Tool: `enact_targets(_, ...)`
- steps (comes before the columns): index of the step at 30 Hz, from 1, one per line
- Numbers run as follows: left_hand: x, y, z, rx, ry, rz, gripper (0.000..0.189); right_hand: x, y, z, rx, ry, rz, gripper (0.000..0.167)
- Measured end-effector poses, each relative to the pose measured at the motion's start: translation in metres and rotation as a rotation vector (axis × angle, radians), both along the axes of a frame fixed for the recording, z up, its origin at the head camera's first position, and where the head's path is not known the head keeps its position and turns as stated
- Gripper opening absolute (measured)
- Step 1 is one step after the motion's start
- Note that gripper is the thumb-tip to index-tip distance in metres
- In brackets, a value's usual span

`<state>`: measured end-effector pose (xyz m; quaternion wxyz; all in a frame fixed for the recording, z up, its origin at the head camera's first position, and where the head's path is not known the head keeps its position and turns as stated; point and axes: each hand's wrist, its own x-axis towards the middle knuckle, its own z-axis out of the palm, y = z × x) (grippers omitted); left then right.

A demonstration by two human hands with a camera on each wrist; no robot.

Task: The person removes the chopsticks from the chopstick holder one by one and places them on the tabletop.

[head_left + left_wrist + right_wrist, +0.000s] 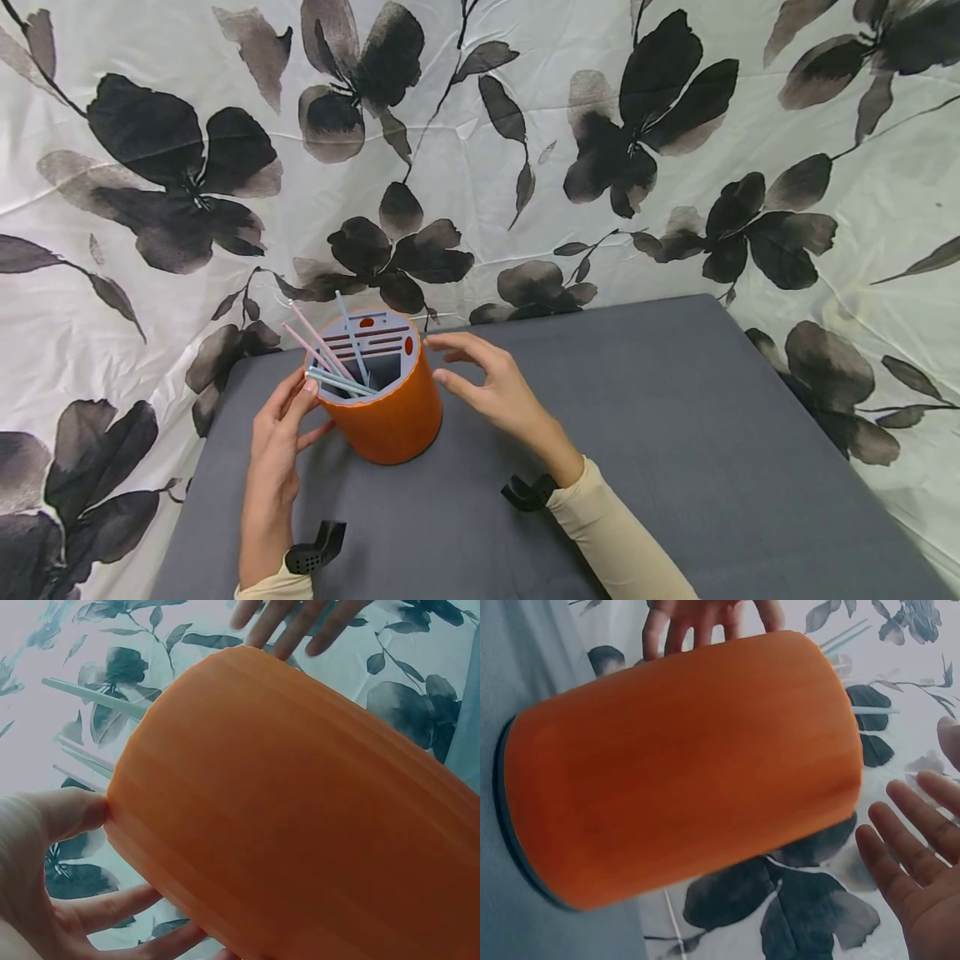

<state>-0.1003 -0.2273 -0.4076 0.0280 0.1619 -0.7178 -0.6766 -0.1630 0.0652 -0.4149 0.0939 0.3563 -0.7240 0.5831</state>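
Observation:
An orange round desk organizer [390, 429] stands on the grey table, with a pale lavender slotted insert [397, 323] in its top. Thin sticks lean out of its open front compartment, some pink [318, 337], some pale blue [352, 342]. My left hand [277, 437] touches the organizer's left side with spread, mostly straight fingers, the thumb [82, 812] at the rim. To the right of the organizer, my right hand [491, 383] is held just off its upper edge, fingers extended and holding nothing. In the right wrist view, a gap shows between those fingers [904, 840] and the orange wall.
The grey table [637, 433] reaches out to the right of the organizer. Behind it hangs a white cloth [487, 192] with dark floral print, close to the organizer's back. Black straps with camera mounts [315, 550] sit on both wrists.

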Motion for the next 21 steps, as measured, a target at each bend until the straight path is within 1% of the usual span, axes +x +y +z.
enact_targets(3, -0.001, -0.001, -0.001, -0.007, 0.006, 0.000, 0.060, -0.005, -0.008, 0.000, 0.001, -0.047, 0.038, 0.046)
enact_targets(5, -0.002, -0.002, -0.001, -0.011, 0.008, -0.001, 0.059, -0.008, -0.012, 0.002, -0.002, -0.075, 0.050, 0.047)
enact_targets(7, -0.003, -0.003, -0.001, -0.015, 0.007, -0.006, 0.059, -0.010, -0.016, 0.004, 0.008, -0.083, 0.038, 0.048)
enact_targets(9, -0.003, -0.004, -0.001, -0.018, 0.004, -0.010, 0.059, -0.012, -0.019, 0.007, 0.031, -0.071, 0.014, 0.048)
enact_targets(13, -0.003, -0.004, 0.000, -0.022, 0.007, -0.009, 0.060, -0.015, -0.027, 0.012, 0.111, 0.009, -0.021, 0.046)
enact_targets(18, -0.003, -0.002, -0.002, -0.022, 0.015, -0.012, 0.058, -0.019, -0.037, 0.011, 0.193, 0.134, -0.023, 0.045)
enact_targets(21, -0.003, 0.000, -0.003, -0.024, 0.015, -0.011, 0.058, -0.020, -0.042, 0.011, 0.219, 0.206, -0.017, 0.039)
